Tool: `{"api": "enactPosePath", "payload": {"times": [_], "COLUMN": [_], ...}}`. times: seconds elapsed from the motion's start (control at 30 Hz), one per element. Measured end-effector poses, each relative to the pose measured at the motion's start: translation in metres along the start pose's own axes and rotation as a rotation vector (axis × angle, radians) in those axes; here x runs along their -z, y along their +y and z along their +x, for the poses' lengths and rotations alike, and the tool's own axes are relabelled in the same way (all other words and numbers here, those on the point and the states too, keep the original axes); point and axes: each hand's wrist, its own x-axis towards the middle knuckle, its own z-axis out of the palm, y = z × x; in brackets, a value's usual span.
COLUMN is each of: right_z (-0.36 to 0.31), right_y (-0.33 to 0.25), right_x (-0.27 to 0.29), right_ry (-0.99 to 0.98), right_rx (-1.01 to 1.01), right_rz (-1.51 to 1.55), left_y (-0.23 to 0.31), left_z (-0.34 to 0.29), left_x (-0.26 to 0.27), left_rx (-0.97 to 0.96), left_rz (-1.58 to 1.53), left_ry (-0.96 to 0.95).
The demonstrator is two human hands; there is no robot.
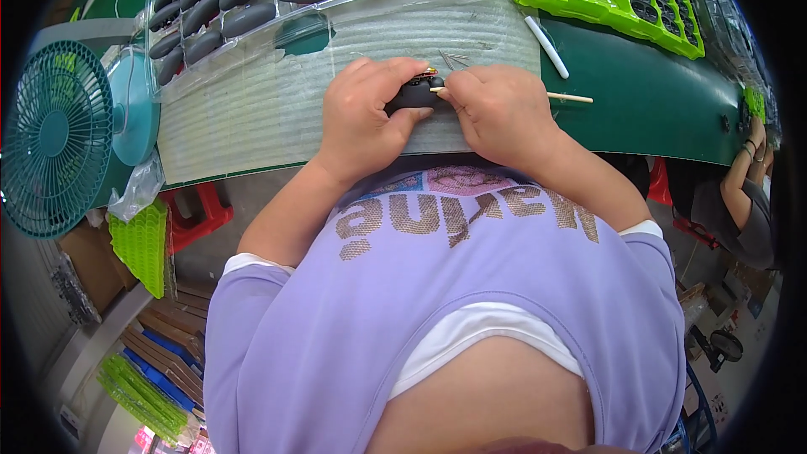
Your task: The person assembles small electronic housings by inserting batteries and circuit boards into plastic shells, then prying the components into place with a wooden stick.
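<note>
A small dark rounded case [412, 98] is gripped between the thumb and fingers of my left hand [357, 122], close to the front edge of the table. Along its upper side a bit of small electronic parts with red and yellow shows. My right hand [508, 109] is closed on a thin pale wooden stick [572, 97]. The stick's tip meets the right end of the case, and its other end sticks out to the right past my hand. Just beyond my hands lie a few thin metal pins or wires [454, 60]. My fingers hide part of the case.
Clear plastic trays [336, 4] of dark oval cases stand at the back left. A bright green tray [546, 4] with dark parts is at the back right, near a white pen-like tool [546, 46]. A teal fan [55, 134] stands left; another person's hand [756, 139] is far right.
</note>
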Motion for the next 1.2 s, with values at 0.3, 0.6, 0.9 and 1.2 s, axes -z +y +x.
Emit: {"api": "enactPosePath", "payload": {"times": [0.3, 0.6, 0.9, 1.2], "right_z": [0.006, -0.009, -0.029, -0.035], "right_y": [0.014, 0.063, 0.052, 0.018], "right_x": [0.041, 0.046, 0.063, 0.043], "right_ry": [0.023, 0.183, 0.063, 0.013], "right_rx": [-0.315, -0.351, -0.409, 0.025], "right_rz": [0.205, -0.340, -0.305, -0.119], "left_y": [-0.009, -0.007, 0.000, -0.001], "left_z": [-0.005, -0.006, -0.003, -0.004], "left_x": [-0.002, -0.003, 0.013, 0.010], "left_rx": [0.170, 0.237, 0.042, -0.097], "left_rz": [-0.320, -0.494, -0.058, 0.092], "left_ry": [0.045, 0.061, -0.074, -0.036]}}
